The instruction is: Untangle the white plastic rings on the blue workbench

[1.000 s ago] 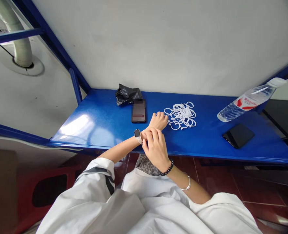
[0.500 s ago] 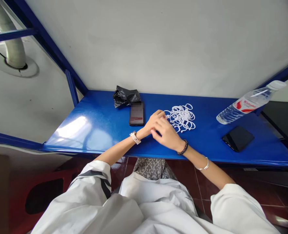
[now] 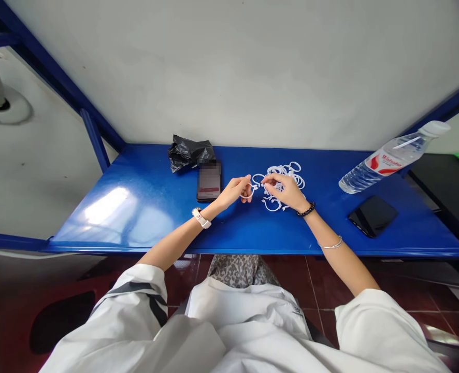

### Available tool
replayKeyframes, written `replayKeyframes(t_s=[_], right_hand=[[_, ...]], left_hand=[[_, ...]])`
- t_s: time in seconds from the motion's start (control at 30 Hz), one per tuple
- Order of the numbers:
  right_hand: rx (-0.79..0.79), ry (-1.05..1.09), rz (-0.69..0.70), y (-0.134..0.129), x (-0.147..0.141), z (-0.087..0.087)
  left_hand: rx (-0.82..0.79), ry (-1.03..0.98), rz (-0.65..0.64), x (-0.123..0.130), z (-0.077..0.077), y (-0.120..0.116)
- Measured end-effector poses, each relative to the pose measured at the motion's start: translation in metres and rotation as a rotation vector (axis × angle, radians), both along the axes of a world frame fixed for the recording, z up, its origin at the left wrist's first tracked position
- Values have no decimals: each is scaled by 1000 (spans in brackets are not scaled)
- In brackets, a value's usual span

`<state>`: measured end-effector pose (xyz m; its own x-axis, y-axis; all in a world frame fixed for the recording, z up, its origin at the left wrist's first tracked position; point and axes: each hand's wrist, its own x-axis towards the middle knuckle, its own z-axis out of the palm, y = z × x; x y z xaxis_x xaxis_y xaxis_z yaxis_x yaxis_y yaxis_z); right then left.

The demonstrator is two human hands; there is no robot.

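My left hand (image 3: 235, 192) is closed, its thumb and fingers pinching a white cord loop (image 3: 247, 196) with a small knot or tail on it. Just to the right, my right hand (image 3: 286, 190) has its thumb and index finger curled close together beside that knot. Whether anything is between those fingertips is too small to make out. Under and behind my right hand lies a tangled pile of similar white cord loops (image 3: 297, 178), partly covered by the hand. One loop at the pile's left side lies between my two hands.
The blue table (image 3: 237, 233) meets a grey wall. Left of my hands are a phone (image 3: 209, 181) with a lit screen and a crumpled black plastic bag (image 3: 190, 151). To the right lie a dark phone (image 3: 373, 216) and a tilted-looking water bottle (image 3: 388, 160).
My hands were together, overlapping left of the pile. Now they are apart: the right has moved right over the loops, and a loop shows in my left hand. The view has shifted slightly.
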<state>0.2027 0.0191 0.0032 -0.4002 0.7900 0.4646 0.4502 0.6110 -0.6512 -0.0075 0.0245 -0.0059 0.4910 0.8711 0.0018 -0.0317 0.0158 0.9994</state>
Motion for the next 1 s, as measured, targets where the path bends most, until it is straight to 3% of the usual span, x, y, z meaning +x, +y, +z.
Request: replayKeyframes(t_s=[0.13, 0.3, 0.53, 0.77, 1.0], right_hand=[[161, -183, 100, -11, -12, -5], [285, -273, 50, -13, -16, -9], [276, -249, -58, -8, -12, -12], [247, -251, -74, -5, -12, -16], [209, -268, -76, -4, -10, -17]], left_hand=[[76, 94, 28, -2, 1, -3], [112, 112, 12, -2, 4, -5], [233, 120, 7, -7, 11, -5], [607, 405, 28, -15, 6, 5], [732, 519, 72, -19, 4, 8]])
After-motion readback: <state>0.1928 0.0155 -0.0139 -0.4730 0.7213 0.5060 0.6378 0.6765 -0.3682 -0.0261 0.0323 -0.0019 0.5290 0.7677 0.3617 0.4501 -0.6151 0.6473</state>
